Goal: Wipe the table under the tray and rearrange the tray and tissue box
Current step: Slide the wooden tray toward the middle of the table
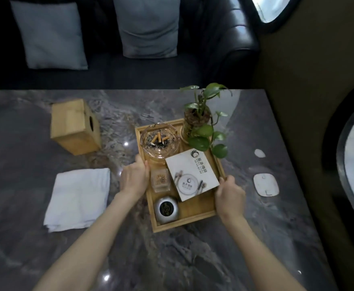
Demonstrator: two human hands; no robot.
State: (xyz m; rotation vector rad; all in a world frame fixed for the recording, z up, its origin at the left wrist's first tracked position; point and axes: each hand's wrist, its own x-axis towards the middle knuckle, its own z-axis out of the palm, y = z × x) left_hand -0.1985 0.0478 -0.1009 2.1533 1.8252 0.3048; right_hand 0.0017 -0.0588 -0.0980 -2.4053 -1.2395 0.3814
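Note:
A wooden tray (195, 214) lies on the grey marble table (172, 259), right of centre. My left hand (133, 177) grips its left rim and my right hand (230, 195) grips its right rim. The tray carries a glass ashtray (160, 141) with cigarette butts, a potted plant (201, 120), a white card (193, 175), a small toothpick holder (160, 179) and a round silver object (166, 210). A wooden tissue box (74, 127) stands on the table to the upper left. A folded white cloth (77, 198) lies left of the tray.
A white square coaster-like plate (266, 184) sits near the table's right edge, with a small white scrap (259, 153) beyond it. A dark sofa with two grey cushions (50, 36) lies behind the table. A dark wall runs along the right side.

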